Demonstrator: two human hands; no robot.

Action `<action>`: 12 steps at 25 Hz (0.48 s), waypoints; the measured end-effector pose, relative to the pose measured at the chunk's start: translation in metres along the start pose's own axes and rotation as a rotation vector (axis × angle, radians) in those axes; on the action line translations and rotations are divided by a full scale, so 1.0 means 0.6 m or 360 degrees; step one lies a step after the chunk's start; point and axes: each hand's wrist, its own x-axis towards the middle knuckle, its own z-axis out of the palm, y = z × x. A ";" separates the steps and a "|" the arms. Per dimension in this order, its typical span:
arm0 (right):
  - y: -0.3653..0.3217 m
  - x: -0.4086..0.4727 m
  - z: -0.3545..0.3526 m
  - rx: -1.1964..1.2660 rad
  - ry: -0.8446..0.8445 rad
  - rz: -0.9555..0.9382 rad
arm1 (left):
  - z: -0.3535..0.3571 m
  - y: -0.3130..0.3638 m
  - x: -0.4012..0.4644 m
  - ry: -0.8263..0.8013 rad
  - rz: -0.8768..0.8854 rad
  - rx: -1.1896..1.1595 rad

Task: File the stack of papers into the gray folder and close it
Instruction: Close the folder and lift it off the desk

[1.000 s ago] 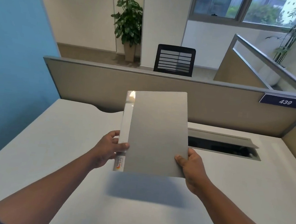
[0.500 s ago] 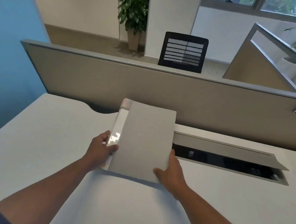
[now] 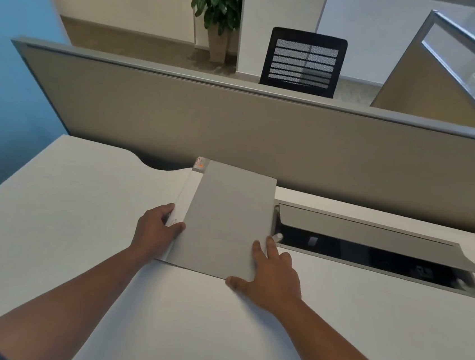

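The gray folder (image 3: 226, 219) lies closed and flat on the white desk (image 3: 65, 220), its white spine strip along the left edge. My left hand (image 3: 155, 229) grips that spine edge, thumb on top. My right hand (image 3: 273, 274) rests at the folder's near right corner, with fingers spread on the cover and the desk. No loose papers show; whatever is inside the folder is hidden.
An open cable tray (image 3: 369, 249) with a raised gray flap is sunk in the desk just right of the folder. A gray partition (image 3: 236, 127) runs along the desk's far edge. A blue wall (image 3: 5, 67) stands at left, and a black chair (image 3: 304, 60) beyond the partition.
The folder came down from being held up in the air to lying flat on the desk. My right hand shifted from gripping its lower edge to resting on its corner.
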 end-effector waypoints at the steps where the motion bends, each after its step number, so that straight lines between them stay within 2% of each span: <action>1: 0.002 0.001 0.000 -0.0031 -0.0002 -0.0014 | 0.002 -0.002 0.000 0.0003 0.0004 -0.0003; 12: 0.001 0.006 -0.003 -0.0132 -0.0004 -0.0060 | -0.002 -0.008 0.006 0.0008 -0.0007 -0.0067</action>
